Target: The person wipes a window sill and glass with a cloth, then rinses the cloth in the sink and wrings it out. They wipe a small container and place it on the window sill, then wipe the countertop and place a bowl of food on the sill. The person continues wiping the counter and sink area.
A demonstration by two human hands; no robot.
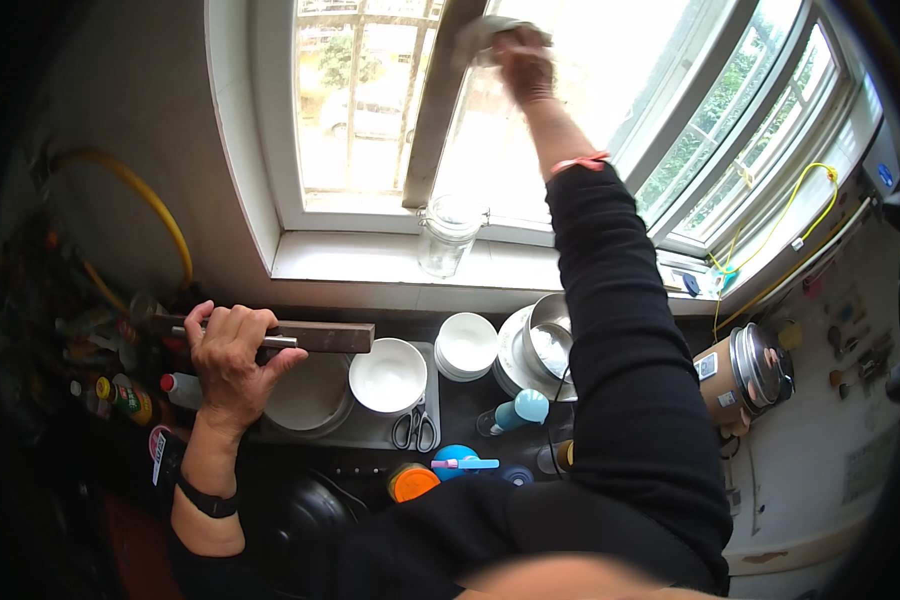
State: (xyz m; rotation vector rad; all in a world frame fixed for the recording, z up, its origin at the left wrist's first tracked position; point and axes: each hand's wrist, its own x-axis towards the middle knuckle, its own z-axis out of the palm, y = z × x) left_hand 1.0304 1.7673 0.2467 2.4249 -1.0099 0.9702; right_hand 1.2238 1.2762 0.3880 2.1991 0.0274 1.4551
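High on the bright window pane (607,82), my right hand (526,69) presses a pale, crumpled cloth (487,34) close to the dark upright window frame bar (442,105). Hand and cloth are blurred. At lower left, my left hand (232,360) is wrapped around a dark bar (337,337) with a thin metal rod (279,342) along it. What the bar belongs to cannot be told. A clear glass clip-top jar (448,236) stands on the white windowsill (345,255), below my right forearm.
Below the sill are a white bowl (388,375), scissors (414,431), stacked small bowls (466,343), plates (508,352) and a metal pot (549,337). A blue-topped bottle (523,409) and an orange-lidded jar (414,484) stand nearer. A yellow cord (799,184) hangs at right.
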